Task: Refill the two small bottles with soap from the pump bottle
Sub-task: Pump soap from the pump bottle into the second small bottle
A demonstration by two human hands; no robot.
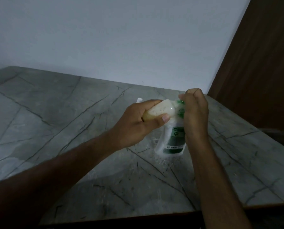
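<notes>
The left hand (134, 123) is clamping its fingers (164, 117) on a tilted translucent small bottle (159, 110) holding yellowish soap; the right hand (195, 116) is gripping the green-labelled pump bottle (171, 141).

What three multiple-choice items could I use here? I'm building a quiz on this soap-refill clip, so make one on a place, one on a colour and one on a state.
1. Where does the pump bottle stand?
A. On the marble-patterned counter
B. On the floor
C. On a shelf

2. What colour is the pump bottle's label?
A. Red
B. Green
C. Blue

3. How is the small bottle held?
A. Lying loose on the counter
B. Upright, untouched
C. Tipped sideways in the left hand

Key: 1 A, its base rests on the counter beside wet droplets. 2 B, the label shows dark green. 3 C, the left hand grips it on its side, its end toward the pump top, where the right hand is closed.
</notes>
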